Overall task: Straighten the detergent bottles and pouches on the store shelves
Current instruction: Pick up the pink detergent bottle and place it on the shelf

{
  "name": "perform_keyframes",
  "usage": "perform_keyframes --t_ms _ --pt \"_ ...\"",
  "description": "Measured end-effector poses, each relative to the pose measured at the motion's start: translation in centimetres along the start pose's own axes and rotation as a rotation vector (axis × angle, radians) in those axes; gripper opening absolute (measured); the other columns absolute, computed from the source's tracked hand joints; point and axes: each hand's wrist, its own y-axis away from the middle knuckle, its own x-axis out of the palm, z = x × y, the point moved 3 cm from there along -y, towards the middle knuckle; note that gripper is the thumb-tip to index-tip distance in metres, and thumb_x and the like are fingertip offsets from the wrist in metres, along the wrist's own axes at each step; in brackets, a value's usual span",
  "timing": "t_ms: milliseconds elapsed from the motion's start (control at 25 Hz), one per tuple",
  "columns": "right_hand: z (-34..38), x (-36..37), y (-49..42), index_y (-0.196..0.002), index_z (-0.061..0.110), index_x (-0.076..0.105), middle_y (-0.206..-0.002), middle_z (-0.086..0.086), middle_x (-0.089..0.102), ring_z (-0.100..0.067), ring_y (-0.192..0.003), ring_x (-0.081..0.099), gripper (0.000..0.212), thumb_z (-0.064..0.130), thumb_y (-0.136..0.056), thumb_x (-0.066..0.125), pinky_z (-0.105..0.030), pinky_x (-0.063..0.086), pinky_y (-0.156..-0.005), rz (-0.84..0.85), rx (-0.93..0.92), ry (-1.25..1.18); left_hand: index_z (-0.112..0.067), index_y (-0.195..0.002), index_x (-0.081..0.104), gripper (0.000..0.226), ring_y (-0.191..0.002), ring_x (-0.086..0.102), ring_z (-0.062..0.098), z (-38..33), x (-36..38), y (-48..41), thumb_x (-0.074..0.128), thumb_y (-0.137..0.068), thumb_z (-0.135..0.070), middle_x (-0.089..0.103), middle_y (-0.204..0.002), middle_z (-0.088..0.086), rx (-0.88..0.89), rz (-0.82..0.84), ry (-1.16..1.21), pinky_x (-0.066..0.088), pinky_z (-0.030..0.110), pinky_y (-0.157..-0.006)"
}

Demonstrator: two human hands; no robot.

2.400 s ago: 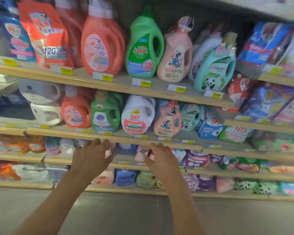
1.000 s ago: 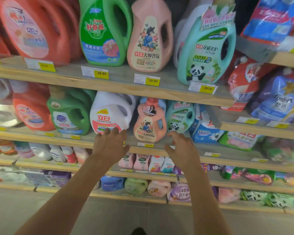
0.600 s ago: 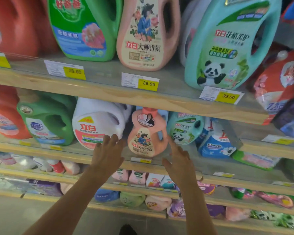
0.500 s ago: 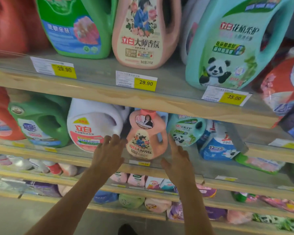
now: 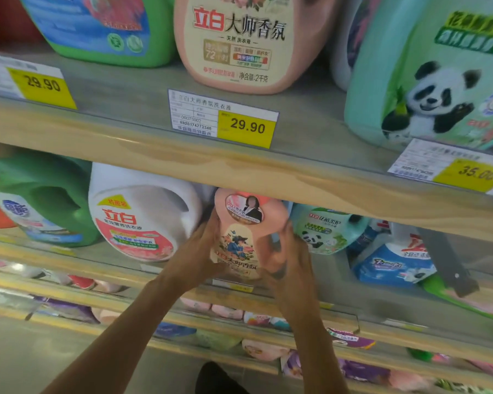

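A small pink detergent bottle (image 5: 246, 234) with a floral label stands on the second shelf (image 5: 69, 255), under the wooden board of the shelf above. My left hand (image 5: 195, 260) grips its left side and my right hand (image 5: 292, 260) grips its right side near the handle. The bottle's base is hidden behind my hands. To its left stands a white bottle (image 5: 143, 211) with a red label. To its right a small teal panda bottle (image 5: 325, 230) leans.
On the upper shelf (image 5: 125, 120) stand a green bottle (image 5: 103, 27), a large pink bottle (image 5: 248, 41) and a large teal panda bottle (image 5: 433, 75), with yellow price tags (image 5: 246, 127) in front. A green bottle (image 5: 40, 197) and blue pouches (image 5: 393, 265) flank the second shelf. Lower shelves hold small packs.
Both hands rose from the shelf edge and closed round the small pink bottle. The camera moved closer to the shelves.
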Motion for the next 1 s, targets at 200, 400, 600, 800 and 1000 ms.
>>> perform_keyframes --t_ms 200,400,600,800,1000 --pt "-1.5 1.0 -1.4 -0.146 0.071 -0.018 -0.161 0.009 0.025 -0.021 -0.147 0.035 0.13 0.035 -0.079 0.088 -0.054 0.049 -0.108 0.019 0.1 -0.128 -0.035 -0.154 0.003 0.132 -0.137 0.043 0.023 0.7 0.8 -2.1 0.091 -0.056 -0.037 0.036 -0.157 -0.003 -0.049 -0.012 0.044 0.045 0.039 -0.103" --pt "-2.2 1.8 -2.6 -0.145 0.074 -0.006 -0.15 0.026 0.033 -0.014 -0.14 0.046 0.137 0.018 -0.071 0.093 -0.055 0.056 -0.1 0.044 0.141 -0.29 -0.036 -0.151 0.005 0.132 -0.128 0.053 0.028 0.7 1.3 -2.1 0.09 -0.052 -0.05 0.044 -0.152 -0.004 -0.086 -0.039 -0.01 0.054 0.049 -0.092" --pt "-2.1 1.1 -3.9 -0.145 0.074 0.002 -0.158 0.008 0.04 -0.021 -0.139 0.051 0.134 0.009 -0.07 0.092 -0.056 0.057 -0.096 0.081 0.132 -0.321 -0.034 -0.151 0.01 0.13 -0.129 0.051 0.025 -0.4 1.3 -2.3 0.091 -0.049 -0.046 0.047 -0.147 -0.006 -0.091 -0.067 -0.025 0.054 0.044 -0.091" --pt "-1.3 -0.4 -4.0 -0.148 0.05 0.023 -0.151 0.007 0.045 -0.021 -0.137 0.05 0.111 0.012 -0.07 0.092 -0.053 0.058 -0.095 0.115 0.117 -0.312 -0.031 -0.15 0.012 0.133 -0.125 0.054 0.022 -1.6 0.4 -2.3 0.095 -0.045 -0.036 0.049 -0.142 -0.002 -0.124 -0.02 0.025 0.055 0.043 -0.094" --pt "1.0 -3.2 -2.9 -0.137 0.045 0.038 -0.141 0.006 0.05 -0.017 -0.131 0.054 0.09 0.014 -0.07 0.09 -0.055 0.057 -0.094 0.062 0.055 -0.354 -0.031 -0.142 0.019 0.121 -0.107 0.067 0.024 -4.0 -2.7 -1.7 0.092 -0.047 -0.049 0.058 -0.131 -0.003 -0.129 0.037 -0.04 0.059 0.044 -0.08"
